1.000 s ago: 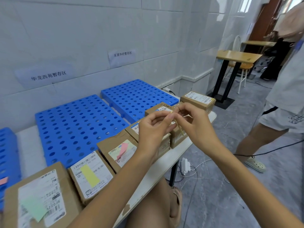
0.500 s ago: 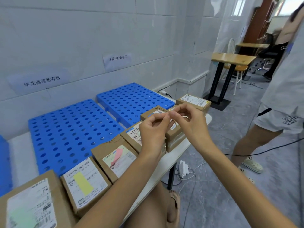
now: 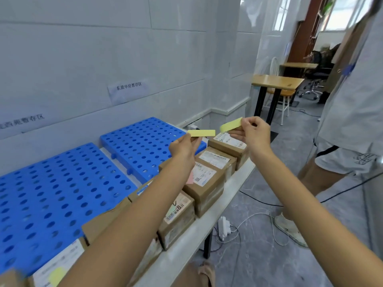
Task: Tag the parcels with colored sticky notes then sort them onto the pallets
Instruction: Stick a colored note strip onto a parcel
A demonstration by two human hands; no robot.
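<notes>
My left hand [image 3: 183, 147] pinches a yellow sticky note strip [image 3: 202, 133] held flat above the parcels. My right hand [image 3: 251, 131] pinches a second yellow strip [image 3: 231, 124], tilted up, a short gap to the right of the first. Below them a row of brown cardboard parcels runs along the table's front edge: the far parcel [image 3: 230, 142], one behind my hands [image 3: 215, 159], one with a pink note [image 3: 204, 179], and a nearer one [image 3: 178, 212]. A parcel at the bottom left [image 3: 56, 272] carries a yellow note. Two blue perforated pallets [image 3: 141, 143] [image 3: 51, 193] lie behind the row.
Paper labels [image 3: 128, 88] hang on the white tiled wall above the pallets. A person in white shorts [image 3: 350, 146] stands at the right. A wooden table [image 3: 276, 81] and chairs stand farther back. A power strip [image 3: 223, 227] and cables lie on the floor under the white table [image 3: 207, 222].
My hands, which were together working at one small yellow piece, have pulled apart; each now holds a separate yellow strip. The view has swung right and up along the parcel row.
</notes>
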